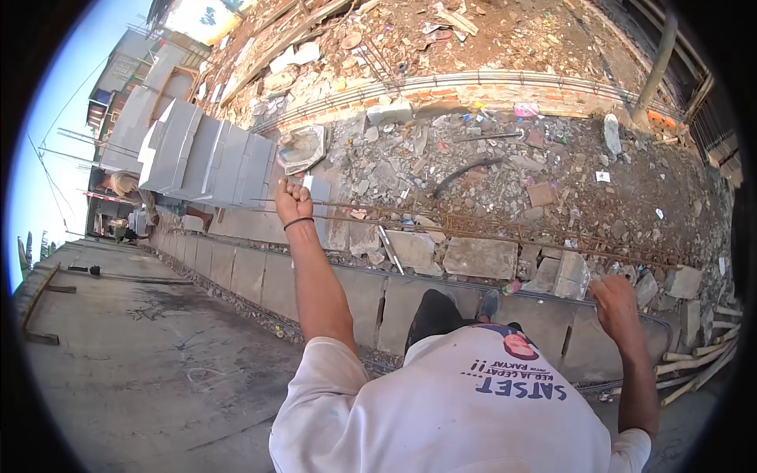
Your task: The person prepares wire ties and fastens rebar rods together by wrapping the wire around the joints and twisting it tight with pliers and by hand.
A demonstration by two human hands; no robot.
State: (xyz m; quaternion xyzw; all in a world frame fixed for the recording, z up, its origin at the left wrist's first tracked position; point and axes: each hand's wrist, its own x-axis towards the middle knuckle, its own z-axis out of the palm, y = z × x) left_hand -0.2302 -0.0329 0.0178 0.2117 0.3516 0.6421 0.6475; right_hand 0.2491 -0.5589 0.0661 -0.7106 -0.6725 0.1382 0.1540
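Note:
My left hand [294, 202] is stretched forward in a fist, a dark band round its wrist. It closes on the near end of a long rusty rebar frame [465, 224], whose thin bars run off to the right over the rubble. My right hand [616, 307] is held out at the right, just on the near side of the same bars. Its fingers are curled down beside a broken concrete block [571, 273]; what they hold, if anything, is hidden. My feet are on the concrete slabs between the two hands.
Stacked grey blocks [209, 158] stand at the left, with another person [134, 189] bending near them. A dirty basin [302, 150] lies beyond my left hand. Rubble and a brick edge [489, 93] stretch ahead. Bamboo poles [714, 363] lie at the right, and a paved road [150, 347] at the left.

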